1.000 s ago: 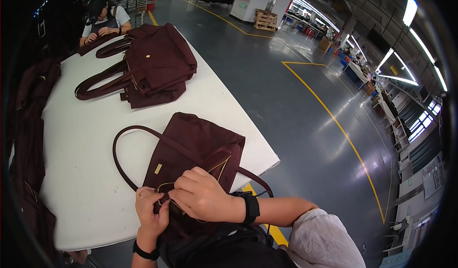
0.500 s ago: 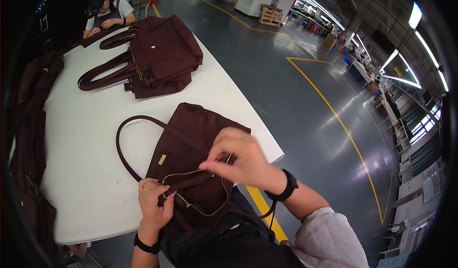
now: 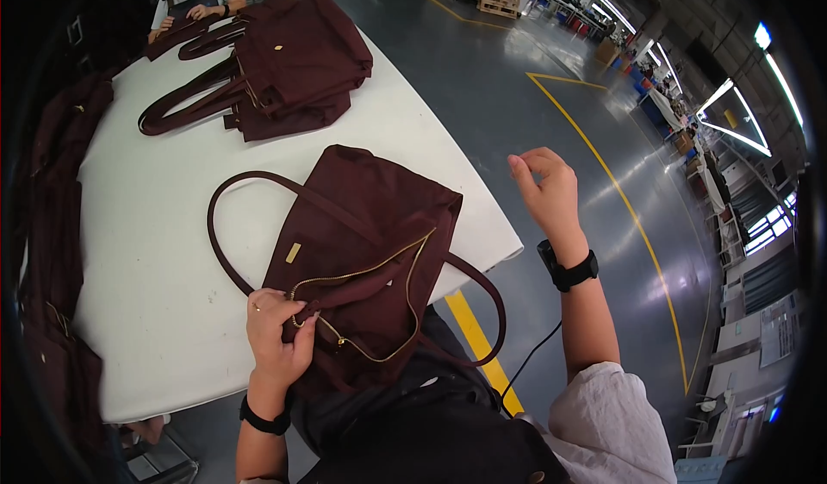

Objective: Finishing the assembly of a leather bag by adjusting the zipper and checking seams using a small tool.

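Note:
A dark maroon handbag (image 3: 362, 199) lies tilted over the near table edge, against my lap. Its gold zip (image 3: 405, 337) is undone, and the mouth gapes toward me. My left hand (image 3: 280, 337) grips the bag's edge at the left end of the opening, thumb and fingers pinched on the cloth. One strap loops over the table at the left, and the other hangs at the right side. Off to the right, above the floor and away from the bag, my right hand (image 3: 547, 187) is raised with its fingers curled in. Whatever its fingertips hold, if anything, is too small to see.
Several similar maroon bags (image 3: 301, 53) are stacked on the white table (image 3: 164, 251). More maroon bags (image 3: 60, 225) hang or lie along the left side. At the far end a co-worker (image 3: 194, 1) handles maroon cloth. A yellow line (image 3: 594, 156) crosses the grey floor.
My right hand has left the bag's opening and swung right, out over the floor. My left hand keeps its grip on the edge. The view has tipped down slightly.

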`<move>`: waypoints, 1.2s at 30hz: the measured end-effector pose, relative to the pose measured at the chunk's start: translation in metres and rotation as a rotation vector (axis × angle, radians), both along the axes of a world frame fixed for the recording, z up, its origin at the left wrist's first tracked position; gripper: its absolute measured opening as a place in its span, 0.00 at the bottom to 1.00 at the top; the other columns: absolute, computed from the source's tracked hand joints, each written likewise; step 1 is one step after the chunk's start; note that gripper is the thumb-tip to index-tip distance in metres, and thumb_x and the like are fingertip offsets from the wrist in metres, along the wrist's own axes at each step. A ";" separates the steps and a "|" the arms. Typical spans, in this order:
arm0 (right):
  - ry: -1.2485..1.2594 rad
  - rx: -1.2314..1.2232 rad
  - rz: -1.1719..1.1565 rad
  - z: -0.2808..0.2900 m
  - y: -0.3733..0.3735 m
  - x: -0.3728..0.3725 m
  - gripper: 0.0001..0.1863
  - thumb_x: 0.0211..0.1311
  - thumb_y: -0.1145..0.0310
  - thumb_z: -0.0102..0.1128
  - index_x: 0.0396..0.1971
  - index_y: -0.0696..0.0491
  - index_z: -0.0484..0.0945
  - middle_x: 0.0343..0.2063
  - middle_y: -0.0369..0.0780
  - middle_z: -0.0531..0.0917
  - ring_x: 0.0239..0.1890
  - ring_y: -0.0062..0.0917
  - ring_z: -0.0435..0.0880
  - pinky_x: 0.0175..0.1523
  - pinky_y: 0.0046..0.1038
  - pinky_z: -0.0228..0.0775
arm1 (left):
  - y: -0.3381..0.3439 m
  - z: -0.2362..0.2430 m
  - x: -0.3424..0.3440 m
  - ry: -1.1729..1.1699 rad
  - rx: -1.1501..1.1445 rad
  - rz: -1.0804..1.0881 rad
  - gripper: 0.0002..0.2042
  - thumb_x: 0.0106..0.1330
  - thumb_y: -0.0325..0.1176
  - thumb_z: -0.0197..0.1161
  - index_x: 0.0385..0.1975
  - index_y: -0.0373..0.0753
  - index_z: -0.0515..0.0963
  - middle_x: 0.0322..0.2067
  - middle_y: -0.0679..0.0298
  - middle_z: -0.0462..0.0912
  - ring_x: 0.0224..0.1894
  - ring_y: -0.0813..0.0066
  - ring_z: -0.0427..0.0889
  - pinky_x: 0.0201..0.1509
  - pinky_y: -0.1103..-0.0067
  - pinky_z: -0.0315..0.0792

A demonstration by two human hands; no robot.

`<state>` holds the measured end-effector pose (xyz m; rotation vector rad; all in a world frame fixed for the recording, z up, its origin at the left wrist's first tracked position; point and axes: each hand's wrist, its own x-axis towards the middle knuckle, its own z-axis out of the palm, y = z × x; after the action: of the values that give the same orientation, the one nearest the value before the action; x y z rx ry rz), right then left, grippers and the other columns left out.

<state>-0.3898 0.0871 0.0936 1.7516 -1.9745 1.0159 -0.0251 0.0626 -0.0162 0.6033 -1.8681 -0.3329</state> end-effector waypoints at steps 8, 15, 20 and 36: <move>-0.061 0.047 0.096 -0.012 -0.005 0.011 0.05 0.47 0.80 0.63 0.25 0.59 0.76 0.26 0.42 0.80 0.28 0.32 0.80 0.35 0.27 0.71 | 0.000 -0.004 0.002 -0.002 0.039 0.012 0.16 0.45 0.19 0.65 0.35 0.38 0.72 0.25 0.60 0.71 0.27 0.60 0.72 0.42 0.65 0.68; -0.240 0.208 0.649 -0.003 0.002 0.103 0.08 0.46 0.80 0.65 0.29 0.57 0.80 0.27 0.39 0.79 0.30 0.28 0.78 0.34 0.25 0.70 | -0.003 -0.001 0.004 0.003 0.015 -0.049 0.16 0.46 0.19 0.64 0.36 0.38 0.71 0.26 0.59 0.74 0.31 0.59 0.74 0.43 0.66 0.68; -0.181 0.192 0.916 -0.024 0.002 0.157 0.09 0.42 0.78 0.68 0.27 0.55 0.80 0.27 0.38 0.78 0.28 0.30 0.75 0.32 0.28 0.66 | -0.004 -0.007 0.005 0.025 0.020 -0.020 0.20 0.40 0.21 0.69 0.36 0.40 0.74 0.24 0.64 0.75 0.28 0.62 0.74 0.41 0.68 0.69; -0.063 0.040 0.917 -0.044 -0.002 0.181 0.10 0.39 0.78 0.68 0.27 0.56 0.81 0.25 0.36 0.77 0.26 0.28 0.74 0.30 0.28 0.63 | -0.004 -0.007 0.005 0.043 0.021 -0.026 0.19 0.41 0.22 0.70 0.35 0.40 0.74 0.23 0.64 0.72 0.26 0.64 0.73 0.40 0.70 0.69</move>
<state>-0.2090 0.0853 0.0497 2.7442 -1.1637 1.2742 -0.0206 0.0590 -0.0236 0.5817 -1.8346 -0.3801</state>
